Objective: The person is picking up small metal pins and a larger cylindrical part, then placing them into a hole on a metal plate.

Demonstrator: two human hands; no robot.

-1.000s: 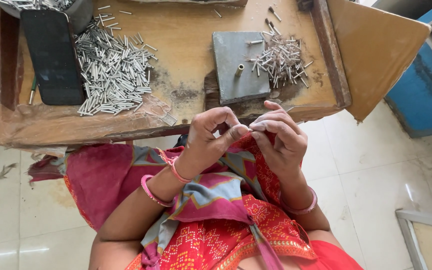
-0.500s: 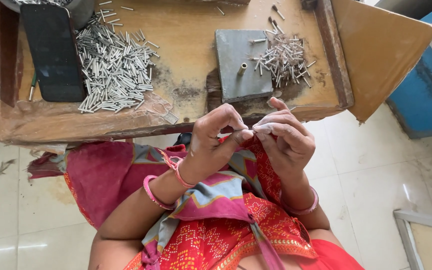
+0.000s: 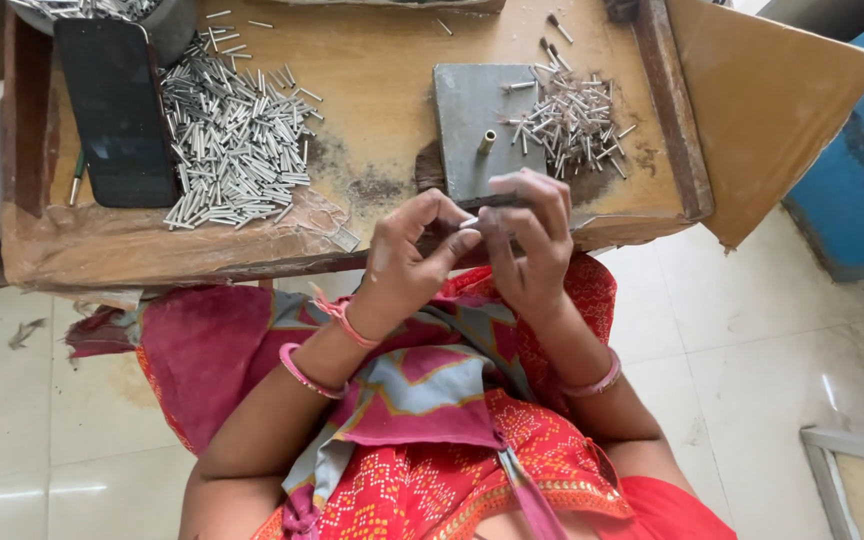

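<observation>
My left hand (image 3: 407, 255) and my right hand (image 3: 527, 240) meet at the near edge of a low wooden table (image 3: 372, 110). Between their pinched fingertips is one small silver metal tube (image 3: 468, 222). Just beyond the fingers lies a grey metal plate (image 3: 467, 110) with a short brass-coloured peg (image 3: 487, 141) standing on it. A heap of small metal pins (image 3: 572, 120) lies on and beside the plate's right side. Which hand bears the tube's weight is hard to tell.
A large pile of silver tubes (image 3: 237, 140) lies on the table's left half, next to a dark phone (image 3: 117, 110). A metal bowl (image 3: 167, 20) sits at the far left corner. A tan board (image 3: 762, 110) leans at the right, a blue cabinet (image 3: 852, 190) beyond it.
Both hands have moved forward from above my lap to the table's near edge, still pinched together on the small piece. The view has tilted slightly.
</observation>
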